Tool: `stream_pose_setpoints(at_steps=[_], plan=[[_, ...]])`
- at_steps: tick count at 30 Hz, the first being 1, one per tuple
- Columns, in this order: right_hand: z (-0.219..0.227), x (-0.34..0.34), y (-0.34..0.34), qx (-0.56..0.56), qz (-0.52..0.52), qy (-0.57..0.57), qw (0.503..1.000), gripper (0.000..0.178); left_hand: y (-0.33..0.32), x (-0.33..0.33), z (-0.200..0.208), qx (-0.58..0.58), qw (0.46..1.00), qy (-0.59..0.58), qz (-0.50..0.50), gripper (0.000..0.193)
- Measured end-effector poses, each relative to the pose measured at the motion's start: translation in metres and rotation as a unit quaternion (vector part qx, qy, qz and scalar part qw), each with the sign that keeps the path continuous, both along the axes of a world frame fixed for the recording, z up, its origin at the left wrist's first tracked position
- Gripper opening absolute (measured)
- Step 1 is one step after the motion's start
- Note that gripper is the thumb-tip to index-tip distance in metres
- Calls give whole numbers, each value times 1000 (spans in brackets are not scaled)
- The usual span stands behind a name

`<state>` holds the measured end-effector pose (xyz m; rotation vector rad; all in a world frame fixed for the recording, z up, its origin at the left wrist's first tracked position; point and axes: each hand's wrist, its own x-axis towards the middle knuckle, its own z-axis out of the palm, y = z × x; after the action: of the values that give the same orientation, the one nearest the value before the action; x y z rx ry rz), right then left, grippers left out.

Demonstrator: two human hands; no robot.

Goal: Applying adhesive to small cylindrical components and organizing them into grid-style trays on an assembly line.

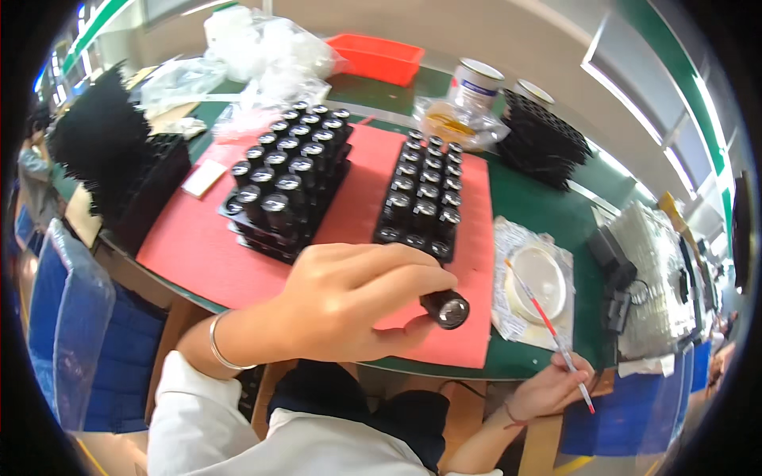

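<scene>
My left hand (361, 297) is closed around a short black cylinder (446, 309) with a shiny round end, above the near part of the red mat (460, 345). On the right, my right hand (553, 386) grips a thin red-and-white paintbrush (543, 313), whose tip reaches over a round white dish (543, 279). Beyond my left hand stand two black trays of upright black cylinders with glossy tops: a wider left tray (270, 242) and a narrower right tray (381, 213). My left hand hides part of the mat in front of them.
Stacked black trays stand at the far left (155, 186) and back right (544, 143). At the back are plastic bags (266, 47), a red bin (373, 57) and a white can (476, 83). Creased paper (508, 313) lies under the dish. A small white block (204, 178) rests on the mat.
</scene>
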<state>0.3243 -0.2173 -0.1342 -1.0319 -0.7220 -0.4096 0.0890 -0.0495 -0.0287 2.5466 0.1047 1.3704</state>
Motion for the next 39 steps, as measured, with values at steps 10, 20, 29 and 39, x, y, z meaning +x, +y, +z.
stream_pose_setpoints(at_steps=[10,20,29,39], plan=[[0,2,-1,4,-37,16,999,32,36,-111,-30,-209,863,-163,430,23],[-3,2,-2,21,-30,25,999,30,52,-113,-29,-109,874,-20,473,21],[0,0,-3,-22,-52,27,998,32,52,-119,-24,-67,876,28,477,22],[-4,3,-7,-16,-31,18,999,30,93,-176,-9,-71,794,140,587,53]])
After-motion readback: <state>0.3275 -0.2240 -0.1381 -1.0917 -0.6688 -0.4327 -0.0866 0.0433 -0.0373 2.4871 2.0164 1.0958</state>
